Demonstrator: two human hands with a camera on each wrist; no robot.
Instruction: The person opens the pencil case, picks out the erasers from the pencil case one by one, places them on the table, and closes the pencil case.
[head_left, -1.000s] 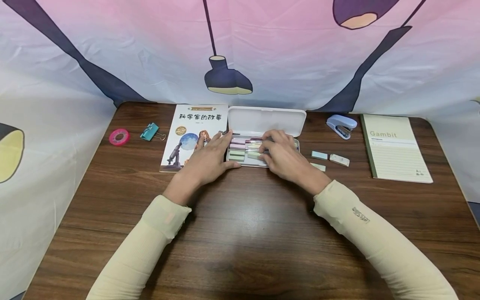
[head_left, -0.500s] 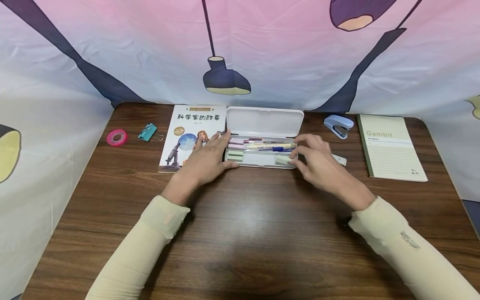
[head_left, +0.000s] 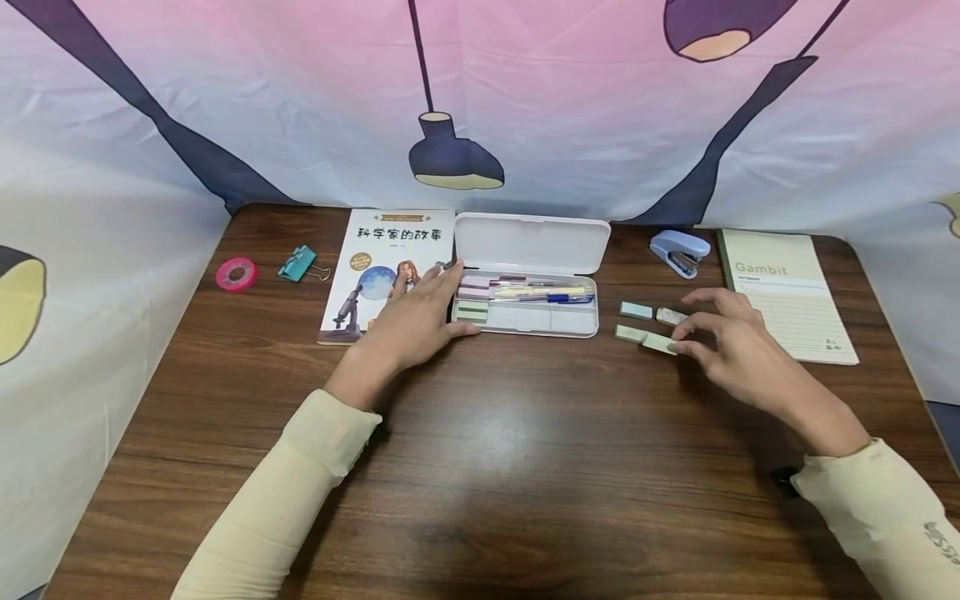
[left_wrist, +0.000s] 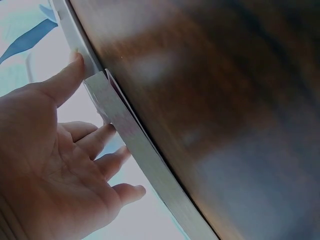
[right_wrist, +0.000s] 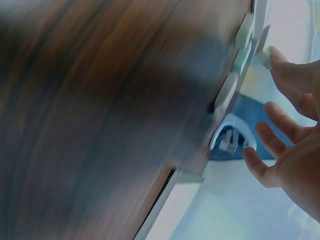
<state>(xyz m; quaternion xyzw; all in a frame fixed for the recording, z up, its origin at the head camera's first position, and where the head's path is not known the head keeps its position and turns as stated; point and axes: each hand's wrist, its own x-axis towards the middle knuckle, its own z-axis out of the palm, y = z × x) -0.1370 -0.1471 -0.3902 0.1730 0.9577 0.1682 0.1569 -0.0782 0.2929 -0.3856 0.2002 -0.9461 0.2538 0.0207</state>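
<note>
The open white pencil case [head_left: 573, 323] holds several pens [head_left: 543, 293], with lilac blocks [head_left: 474, 287] and green blocks [head_left: 472, 311] at its left end. My left hand [head_left: 416, 321] lies across the storybook [head_left: 365, 250], thumb at the case's front edge and fingertips by its left side. In the left wrist view the thumb touches the case wall [left_wrist: 82, 45]. My right hand [head_left: 731, 337] pinches a pale green eraser [head_left: 658, 342] between thumb and fingertip, tilted in the right wrist view. Close by lie another pale green eraser [head_left: 630, 333], a light blue one [head_left: 636, 310] and a whitish one [head_left: 670, 317].
A blue stapler [head_left: 679, 252] stands behind the erasers. To the right, a notebook [head_left: 787, 292] lies partly beneath my right hand in the head view. Far left are a pink tape roll [head_left: 236, 273] and a teal binder clip [head_left: 297, 262]. A printed curtain [head_left: 555, 150] hangs behind the table.
My right hand has lifted a pale green eraser out of the case and carried it right to the other erasers, leaving the case's front middle and right compartments bare. My left hand has stayed in place.
</note>
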